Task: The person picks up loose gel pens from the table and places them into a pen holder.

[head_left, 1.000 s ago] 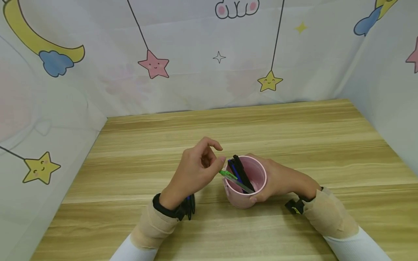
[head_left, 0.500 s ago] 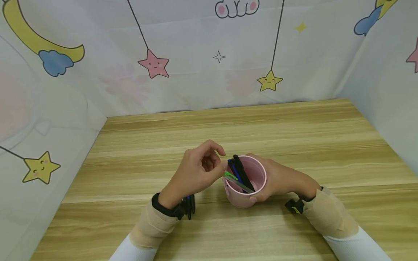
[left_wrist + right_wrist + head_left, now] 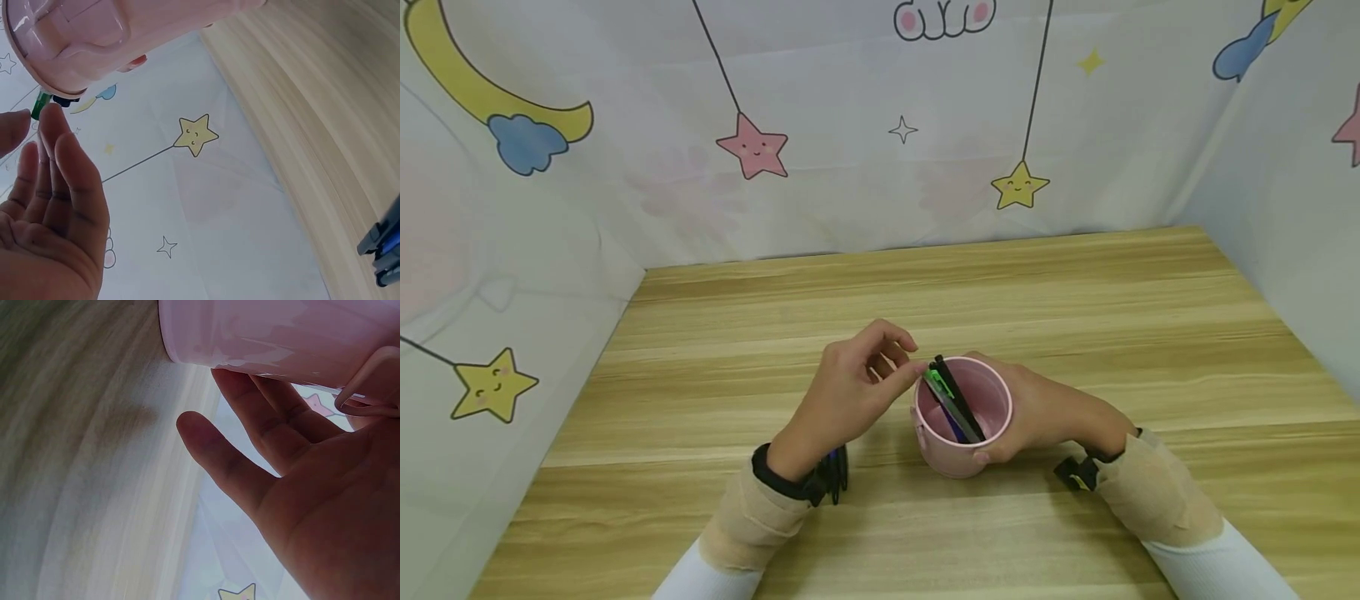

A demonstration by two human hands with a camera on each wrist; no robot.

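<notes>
Pens lean in the pink plastic cup right hand grips, slack left hand touching green-ended pen, dark pens remaining outside.

Head view hi, fwd/down; wrist views close, sideways; pink cup in all.

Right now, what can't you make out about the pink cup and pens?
Head view: tips of the pens inside the pink cup, hidden by its near rim.
Head view: most of the blue pen, behind the green-clipped pen.
Head view: how many loose pens lie on the table; the left wrist partly covers them.
Left wrist view: those pens' ends, cut by the right edge.
Right wrist view: cup contents, behind its wall.
</notes>
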